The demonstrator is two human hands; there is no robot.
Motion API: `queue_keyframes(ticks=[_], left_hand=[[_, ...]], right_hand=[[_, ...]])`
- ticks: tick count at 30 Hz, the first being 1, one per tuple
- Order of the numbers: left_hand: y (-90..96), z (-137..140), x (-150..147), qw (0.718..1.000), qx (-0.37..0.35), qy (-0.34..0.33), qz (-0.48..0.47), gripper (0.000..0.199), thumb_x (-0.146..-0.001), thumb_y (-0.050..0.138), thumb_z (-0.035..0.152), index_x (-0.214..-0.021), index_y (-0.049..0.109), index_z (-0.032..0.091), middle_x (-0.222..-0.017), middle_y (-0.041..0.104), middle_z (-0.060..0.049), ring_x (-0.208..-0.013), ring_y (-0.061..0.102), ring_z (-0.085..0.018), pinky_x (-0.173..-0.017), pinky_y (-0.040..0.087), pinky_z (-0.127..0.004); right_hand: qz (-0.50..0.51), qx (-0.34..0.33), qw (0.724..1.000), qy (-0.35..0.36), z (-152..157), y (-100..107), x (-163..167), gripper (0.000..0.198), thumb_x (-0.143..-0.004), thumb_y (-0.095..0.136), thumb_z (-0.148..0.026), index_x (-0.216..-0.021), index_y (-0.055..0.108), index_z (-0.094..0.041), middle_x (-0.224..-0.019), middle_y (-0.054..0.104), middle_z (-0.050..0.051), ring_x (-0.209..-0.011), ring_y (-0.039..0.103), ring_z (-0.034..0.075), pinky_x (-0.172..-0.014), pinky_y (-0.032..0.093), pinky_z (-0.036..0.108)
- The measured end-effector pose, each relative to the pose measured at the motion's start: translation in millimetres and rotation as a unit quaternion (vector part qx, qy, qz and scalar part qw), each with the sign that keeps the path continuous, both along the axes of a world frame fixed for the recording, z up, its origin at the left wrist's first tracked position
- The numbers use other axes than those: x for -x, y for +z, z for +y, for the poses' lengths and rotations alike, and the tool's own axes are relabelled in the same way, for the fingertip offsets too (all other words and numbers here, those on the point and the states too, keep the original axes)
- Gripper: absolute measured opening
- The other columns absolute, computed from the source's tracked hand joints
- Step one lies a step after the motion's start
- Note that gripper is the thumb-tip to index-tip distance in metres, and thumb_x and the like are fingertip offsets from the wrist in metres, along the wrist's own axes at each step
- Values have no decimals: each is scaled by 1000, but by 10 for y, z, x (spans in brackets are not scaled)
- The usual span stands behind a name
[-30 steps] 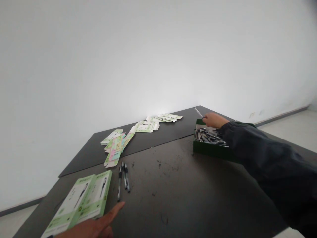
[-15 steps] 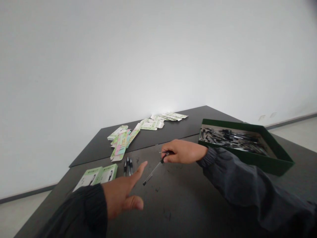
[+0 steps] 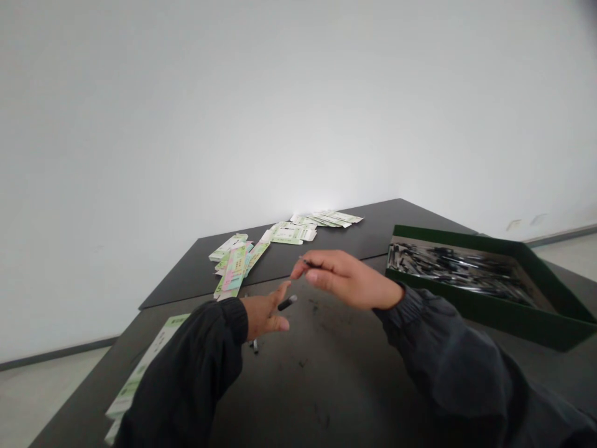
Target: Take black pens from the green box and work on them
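Observation:
My left hand reaches over the near table with thumb and fingers spread. In the gap between them shows a short stretch of a black-and-clear pen; whether it touches the hand I cannot tell. My right hand is just to the right, its index fingertip close to my left fingertips. Between its thumb and fingers sits a slim dark pen, mostly hidden. Below my left hand, the ends of pens on the table peek out. Green-and-white pen boxes lie partly behind my left sleeve.
At the right stands a dark green open box holding many loose pens. Flattened pink and green cartons lie at the back left, with more flat white-green cartons along the far table. A white wall rises behind.
My left hand has moved forward and right, up beside my right hand. The pen that slanted down from my right hand now shows only in part, near my left fingers. The view has shifted slightly.

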State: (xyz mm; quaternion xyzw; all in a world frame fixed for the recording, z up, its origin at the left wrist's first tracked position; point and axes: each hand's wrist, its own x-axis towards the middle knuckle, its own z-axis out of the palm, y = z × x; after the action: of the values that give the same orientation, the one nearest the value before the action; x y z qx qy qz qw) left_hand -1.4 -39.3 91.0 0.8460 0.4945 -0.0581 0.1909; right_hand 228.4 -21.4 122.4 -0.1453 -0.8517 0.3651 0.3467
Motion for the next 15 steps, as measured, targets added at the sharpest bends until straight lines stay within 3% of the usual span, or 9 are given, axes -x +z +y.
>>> queue_keyframes(ticks=[4,7,10,15], left_hand=[[23,22,4,999,15,0,45,78,-82,40,44,-140,6,5,-71,63,-6,-58,57,-19,-57,40,-25],[9,47,-1,998,27,-11,53,79,-82,38,44,-139,4,1,-72,64,-9,-60,57,-21,-58,40,-26],[-20,72,-5,998,42,-23,41,80,-82,38,44,-139,4,-1,-74,64,-11,-63,58,-23,-61,41,-28],[-119,110,28,999,48,-25,7,83,-80,42,47,-140,3,3,-84,66,-12,-79,61,-25,-71,42,-29]], right_hand=[[170,101,977,-78,93,43,-120,39,-88,33,-42,-82,60,-14,-60,48,0,-54,44,9,-51,35,21],[199,122,965,-116,100,27,-125,38,-85,41,-44,-72,60,-15,-52,43,-3,-47,39,7,-45,30,19],[202,164,961,-92,87,-1,-91,33,-83,45,-44,-74,59,-15,-46,41,-5,-39,35,6,-38,26,18],[231,181,954,-67,71,-31,-27,28,-83,47,-42,-77,56,-15,-52,53,-2,-42,49,8,-42,37,19]])
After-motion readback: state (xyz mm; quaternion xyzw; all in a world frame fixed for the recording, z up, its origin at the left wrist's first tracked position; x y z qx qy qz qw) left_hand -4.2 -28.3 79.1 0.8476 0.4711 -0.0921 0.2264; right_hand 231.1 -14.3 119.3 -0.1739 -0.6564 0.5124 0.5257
